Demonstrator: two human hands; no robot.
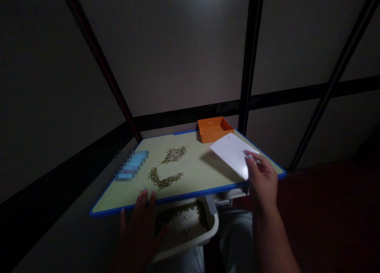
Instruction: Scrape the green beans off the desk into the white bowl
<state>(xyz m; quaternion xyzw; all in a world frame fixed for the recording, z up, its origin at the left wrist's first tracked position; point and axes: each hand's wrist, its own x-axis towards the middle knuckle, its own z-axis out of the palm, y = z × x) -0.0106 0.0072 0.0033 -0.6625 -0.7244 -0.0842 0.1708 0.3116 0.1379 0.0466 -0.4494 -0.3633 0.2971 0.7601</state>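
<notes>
My right hand pinches a thin white rectangular card by its right edge, holding it tilted above the tabletop. At the table's blue front edge is my left hand, fingers apart, with nothing in it. Small greenish-brown grains or seeds lie beyond it in two groups: a loose pile farther back and a curved, L-shaped band nearer the edge. Below the edge, a pale bin holds more such grains, and my left hand partly covers its left side.
An orange open tray stands at the back right of the tabletop, near the panelled wall. A pixelated blue rectangular thing lies at the left edge. My legs are under the table, beside the bin.
</notes>
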